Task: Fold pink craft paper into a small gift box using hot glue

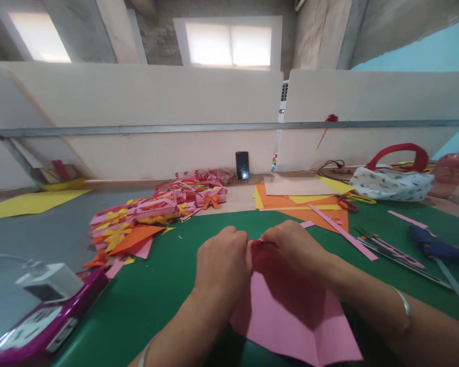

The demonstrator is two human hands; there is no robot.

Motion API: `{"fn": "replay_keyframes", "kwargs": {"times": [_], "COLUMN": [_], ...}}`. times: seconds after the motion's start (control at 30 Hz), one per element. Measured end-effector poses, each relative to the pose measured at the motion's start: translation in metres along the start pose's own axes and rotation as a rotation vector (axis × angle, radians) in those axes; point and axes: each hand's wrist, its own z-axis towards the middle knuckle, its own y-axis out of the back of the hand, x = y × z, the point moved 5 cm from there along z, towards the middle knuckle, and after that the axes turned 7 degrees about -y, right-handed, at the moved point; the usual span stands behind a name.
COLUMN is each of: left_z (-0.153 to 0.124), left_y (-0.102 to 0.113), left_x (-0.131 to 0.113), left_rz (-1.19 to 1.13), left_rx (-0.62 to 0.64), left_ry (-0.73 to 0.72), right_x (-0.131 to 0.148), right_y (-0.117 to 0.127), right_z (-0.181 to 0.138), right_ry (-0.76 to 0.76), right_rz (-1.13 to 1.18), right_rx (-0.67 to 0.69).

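A pink sheet of paper (290, 316) with a crease down its right part hangs from both hands, its lower edge toward me. My left hand (222, 262) is closed on the upper left of the sheet, fingers curled. Close beside it, my right hand (296, 250) pinches the top edge. Between the two hands the paper lies in shadow and looks deeper red. The fingertips are mostly hidden behind the knuckles. Beneath the hands is a green cutting mat (145, 306).
Left lies a heap of pink, orange and yellow paper pieces (160, 206), with a purple power strip (53, 316) nearer. A phone (242, 165) leans at the back. Right are paper sheets (298, 186), scissors (354, 199), a craft knife (393, 250), a blue glue gun (439, 247) and a cloth basket (392, 183).
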Motion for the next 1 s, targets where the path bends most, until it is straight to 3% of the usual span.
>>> {"fn": "replay_keyframes", "kwargs": {"times": [0.3,0.57,0.77,1.0], "left_z": [-0.003,0.000,0.000,-0.001], "left_y": [0.001,-0.015,-0.014,-0.011], "left_x": [-0.011,0.001,-0.008,-0.004], "left_rz": [0.004,0.023,-0.032,0.011], "left_rx": [-0.030,0.179,0.185,0.182], "left_ry": [-0.075,-0.049,-0.040,-0.010], "right_x": [-0.016,-0.019,-0.014,-0.004], "right_y": [-0.009,-0.009,-0.007,0.005], "right_z": [0.011,0.007,0.010,0.007], "right_ry": [-0.013,-0.081,-0.096,-0.053], "right_rz": [0.128,0.041,-0.080,-0.278], "right_rx": [-0.006,-0.002,0.166,0.141]}}
